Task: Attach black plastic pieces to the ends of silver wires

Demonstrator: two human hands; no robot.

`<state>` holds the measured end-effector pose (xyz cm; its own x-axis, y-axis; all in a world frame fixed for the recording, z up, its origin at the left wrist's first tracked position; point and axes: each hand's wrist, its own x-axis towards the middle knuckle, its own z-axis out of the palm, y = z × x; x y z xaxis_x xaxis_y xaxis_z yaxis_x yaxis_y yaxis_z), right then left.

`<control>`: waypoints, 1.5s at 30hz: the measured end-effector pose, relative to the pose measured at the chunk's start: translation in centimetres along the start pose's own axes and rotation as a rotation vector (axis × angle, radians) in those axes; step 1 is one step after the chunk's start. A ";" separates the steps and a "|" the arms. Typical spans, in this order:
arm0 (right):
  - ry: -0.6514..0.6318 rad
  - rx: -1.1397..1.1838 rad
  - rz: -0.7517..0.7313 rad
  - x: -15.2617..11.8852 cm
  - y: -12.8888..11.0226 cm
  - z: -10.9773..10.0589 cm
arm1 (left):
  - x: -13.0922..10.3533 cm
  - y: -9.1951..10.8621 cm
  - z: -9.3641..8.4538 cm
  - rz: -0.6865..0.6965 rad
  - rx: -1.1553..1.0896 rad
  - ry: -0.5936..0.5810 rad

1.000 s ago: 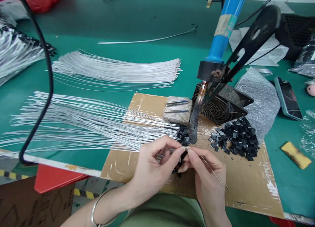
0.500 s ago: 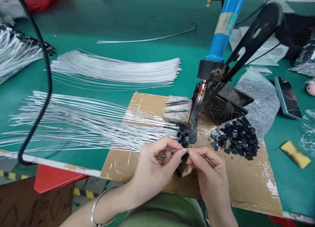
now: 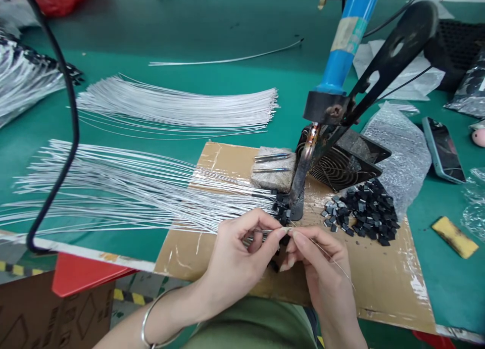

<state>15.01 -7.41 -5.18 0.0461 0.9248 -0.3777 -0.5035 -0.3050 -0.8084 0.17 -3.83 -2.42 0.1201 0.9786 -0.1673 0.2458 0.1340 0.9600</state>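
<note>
My left hand (image 3: 242, 255) is closed, thumb and forefinger pinching a thin white wire (image 3: 265, 231) close to its end. Against it, fingertip to fingertip, my right hand (image 3: 322, 268) is closed in a pinch too. A fine strand that looks like solder wire (image 3: 334, 261) runs out of the right hand toward the lower right. The joint between the fingertips is too small to make out. Just above both hands stands a soldering iron (image 3: 337, 61) with a blue handle, held tip down in a black metal stand (image 3: 394, 61). White wires with black ends (image 3: 151, 182) lie to the left.
Cardboard (image 3: 394, 283) covers the green bench mat (image 3: 235, 31) here. Small black connectors (image 3: 373, 207) are heaped on the right, by a black fan (image 3: 333, 169). Farther out are a phone (image 3: 444, 149), a yellow sponge (image 3: 454, 237), another wire bundle (image 3: 178, 104) and a black cable (image 3: 71, 106).
</note>
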 end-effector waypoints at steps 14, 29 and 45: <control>0.032 0.027 -0.022 -0.2 0.6 0.2 | -0.2 0.2 0.2 -0.015 -0.054 0.006; 0.144 0.106 -0.087 -0.4 1.2 1.9 | 0.0 0.6 1.0 -0.043 -0.226 0.041; 0.399 -1.435 -0.555 0.2 -2.2 -7.1 | 0.7 0.9 -0.4 -0.007 -0.048 -0.005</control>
<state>22.26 -8.13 -6.68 0.2688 0.9435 0.1938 0.8384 -0.1301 -0.5293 0.06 -2.94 -1.59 0.1231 0.9769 -0.1749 0.2005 0.1481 0.9684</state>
